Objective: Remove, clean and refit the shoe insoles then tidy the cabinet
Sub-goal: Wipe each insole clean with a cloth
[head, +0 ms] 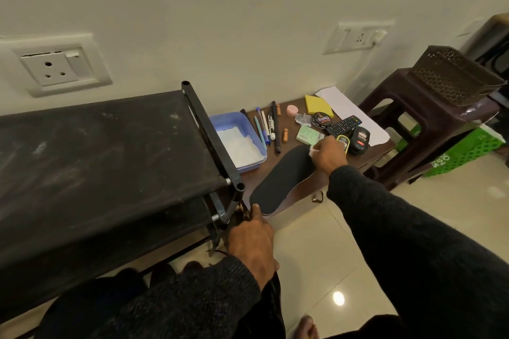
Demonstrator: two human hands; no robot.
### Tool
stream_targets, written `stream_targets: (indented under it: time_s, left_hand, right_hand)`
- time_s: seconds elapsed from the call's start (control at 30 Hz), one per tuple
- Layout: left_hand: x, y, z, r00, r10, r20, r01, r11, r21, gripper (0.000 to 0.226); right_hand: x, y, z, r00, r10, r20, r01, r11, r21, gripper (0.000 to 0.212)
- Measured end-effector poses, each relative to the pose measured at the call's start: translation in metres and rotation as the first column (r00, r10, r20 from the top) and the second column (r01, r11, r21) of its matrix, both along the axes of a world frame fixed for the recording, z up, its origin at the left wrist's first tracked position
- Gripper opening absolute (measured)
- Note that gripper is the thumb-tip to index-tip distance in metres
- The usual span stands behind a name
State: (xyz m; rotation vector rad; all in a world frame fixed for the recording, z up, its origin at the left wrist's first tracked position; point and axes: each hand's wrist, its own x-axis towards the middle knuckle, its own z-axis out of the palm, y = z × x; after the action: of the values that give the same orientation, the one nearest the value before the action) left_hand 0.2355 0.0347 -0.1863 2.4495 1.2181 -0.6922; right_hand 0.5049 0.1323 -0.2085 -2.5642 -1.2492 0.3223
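- A cream wall with two socket plates [59,66] backs a low brown table [298,192] set on a pale tiled floor.
- One black insole [281,179] lies flat on the table's front part, its near end poking over the table edge.
- The right hand [329,155] rests on the insole's far end, its fingers curled round a small white item; what that item is cannot be told.
- The left hand [252,239] hangs by the near end of the insole, fingers curled round something dark that is mostly hidden; the thumb tip lies just beside the insole.
- One black fabric shoe rack [110,162] stands left of the table, touching one blue tray [238,140] lined with white paper.
- Behind the insole lie several pens and markers [268,126], one polish tin [321,120], one remote [345,124], one yellow pad [316,104] and one black polish applicator [359,140].
- One brown stool [418,115] to the right carries one brown basket [451,74].
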Motion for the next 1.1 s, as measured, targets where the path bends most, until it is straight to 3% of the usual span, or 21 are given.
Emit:
stream_targets:
  time_s: [0.13,0.37,0.53,0.7,0.87,1.1]
  left_hand:
    - [0.001,-0.001,-0.002,0.999,0.013,0.034,-0.013,1.0,0.007,0.098]
    - [0.001,-0.003,-0.004,0.998,0.039,0.056,-0.04,0.999,0.027,0.099]
    - [0.003,-0.002,-0.001,0.999,0.037,0.025,-0.037,0.999,-0.002,0.094]
    - [-0.001,-0.004,0.0,0.997,0.062,0.045,-0.06,0.998,-0.034,0.106]
    - [-0.011,-0.005,-0.012,0.994,0.032,0.102,-0.027,0.998,-0.051,0.091]
    - [-0.023,-0.016,-0.034,0.973,0.114,0.2,-0.091,0.988,-0.122,0.123]
  right_hand:
    - [0.003,0.017,-0.01,0.997,-0.001,0.083,0.004,0.999,-0.042,0.033]
    - [-0.008,0.032,-0.012,0.989,0.132,0.069,-0.127,0.99,-0.065,0.03]
    - [-0.04,0.011,-0.012,0.965,0.26,0.034,-0.256,0.962,-0.091,0.034]
    - [-0.085,-0.019,-0.007,0.923,0.383,0.039,-0.377,0.919,-0.12,0.038]
    - [-0.117,-0.042,-0.009,0.867,0.497,0.029,-0.489,0.861,-0.137,0.037]
    - [-0.142,-0.059,-0.013,0.842,0.539,0.002,-0.537,0.839,-0.09,0.031]
